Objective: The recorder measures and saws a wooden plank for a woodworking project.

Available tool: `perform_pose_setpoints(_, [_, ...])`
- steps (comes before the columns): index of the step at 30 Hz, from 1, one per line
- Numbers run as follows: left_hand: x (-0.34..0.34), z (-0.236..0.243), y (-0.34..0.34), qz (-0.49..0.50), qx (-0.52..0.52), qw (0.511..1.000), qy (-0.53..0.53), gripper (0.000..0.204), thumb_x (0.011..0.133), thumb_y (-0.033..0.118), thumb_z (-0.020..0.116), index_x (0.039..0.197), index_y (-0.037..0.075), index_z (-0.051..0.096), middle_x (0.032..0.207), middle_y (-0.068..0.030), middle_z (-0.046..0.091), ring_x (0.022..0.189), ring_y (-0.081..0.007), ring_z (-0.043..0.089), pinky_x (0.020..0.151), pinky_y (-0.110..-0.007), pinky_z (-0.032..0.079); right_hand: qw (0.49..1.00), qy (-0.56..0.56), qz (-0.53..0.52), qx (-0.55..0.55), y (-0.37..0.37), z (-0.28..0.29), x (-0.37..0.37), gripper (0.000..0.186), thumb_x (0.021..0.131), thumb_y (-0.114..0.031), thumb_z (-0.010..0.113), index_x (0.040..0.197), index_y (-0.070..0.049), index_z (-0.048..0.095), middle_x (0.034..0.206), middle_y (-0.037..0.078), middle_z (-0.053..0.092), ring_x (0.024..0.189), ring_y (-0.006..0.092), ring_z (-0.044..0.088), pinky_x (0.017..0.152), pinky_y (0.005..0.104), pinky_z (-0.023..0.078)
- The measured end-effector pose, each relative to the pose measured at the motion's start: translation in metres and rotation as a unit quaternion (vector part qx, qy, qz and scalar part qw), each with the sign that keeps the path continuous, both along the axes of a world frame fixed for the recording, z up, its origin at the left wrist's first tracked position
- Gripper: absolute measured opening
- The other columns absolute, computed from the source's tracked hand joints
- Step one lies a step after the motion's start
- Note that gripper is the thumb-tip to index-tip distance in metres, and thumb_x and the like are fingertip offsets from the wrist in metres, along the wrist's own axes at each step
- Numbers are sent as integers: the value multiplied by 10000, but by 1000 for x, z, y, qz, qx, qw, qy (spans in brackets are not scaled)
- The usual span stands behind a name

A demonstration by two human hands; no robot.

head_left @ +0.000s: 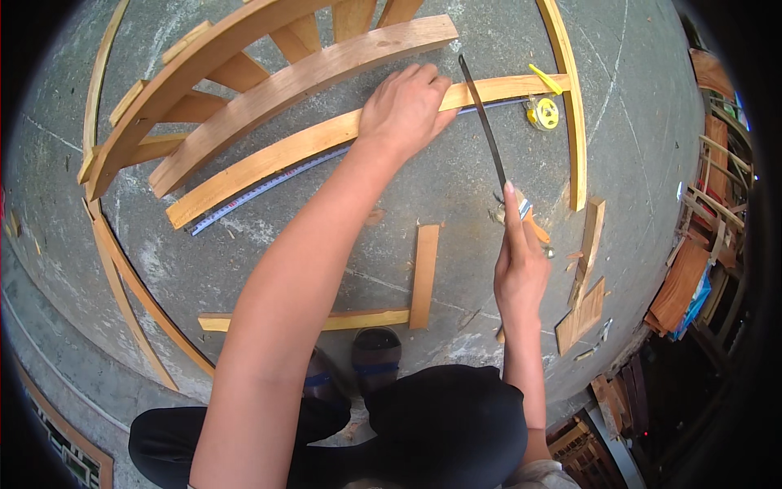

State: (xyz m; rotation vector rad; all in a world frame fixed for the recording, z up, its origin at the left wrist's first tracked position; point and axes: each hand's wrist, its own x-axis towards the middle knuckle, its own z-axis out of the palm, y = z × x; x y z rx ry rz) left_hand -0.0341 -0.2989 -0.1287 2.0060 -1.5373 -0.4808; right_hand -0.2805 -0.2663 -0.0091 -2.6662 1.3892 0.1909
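Note:
My left hand (407, 110) grips a long pale curved board (269, 152) near its right part, fingers wrapped over the edge. My right hand (521, 261) holds a tool with a long narrow dark blade (489, 126), index finger laid along it, handle mostly hidden. The blade crosses the board right of my left hand. A ruled measuring strip (269, 181) lies along the board's lower edge. A yellow tape measure (546, 114) sits near the board's right end. A brush (536, 228) with an orange handle lies just beside my right hand, partly hidden.
A slatted curved wooden frame (171, 85) and loose curved beam (301, 73) lie above. Long strips (559, 49) (114, 261) border both sides. Short boards (425, 273) lie near my feet (376, 350), offcuts (582, 318) at right, stacked wood (680, 285) beyond.

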Motion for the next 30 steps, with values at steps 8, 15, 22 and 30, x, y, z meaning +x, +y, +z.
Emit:
perform_pose_setpoints(8, [2,-6,5,-35,-35,999,-8,389,880,293,758,1190,64,707,1100,-79,652,1118,-285,630,1000,-420,529,998,38,-35,24,14,5,-4,791,924,34,584,1616,-286,373,849,110,556,608,290,595,554,423,489])
perform_pose_setpoints(15, [0,-7,5,-5,-31,999,-12,368,871,333,767,1127,76,710,1056,-71,643,1093,-280,637,963,-419,541,999,-7,-20,29,15,5,-14,793,921,60,568,1612,-283,386,836,114,557,593,285,582,551,434,487])
perform_pose_setpoints(22, [-6,-4,2,-1,-10,1000,0,362,872,329,764,1125,79,698,1060,-65,631,1094,-271,631,960,-420,541,999,-29,-15,31,-16,-23,15,774,937,53,564,1622,-248,366,862,129,586,611,294,605,552,439,492])
perform_pose_setpoints(30, [-3,-2,5,4,1,1000,-7,360,859,311,778,1132,94,689,1080,-55,626,1112,-257,618,984,-407,531,999,-29,7,24,-2,-21,-10,779,929,45,588,1617,-253,375,884,116,598,628,276,605,550,415,489])
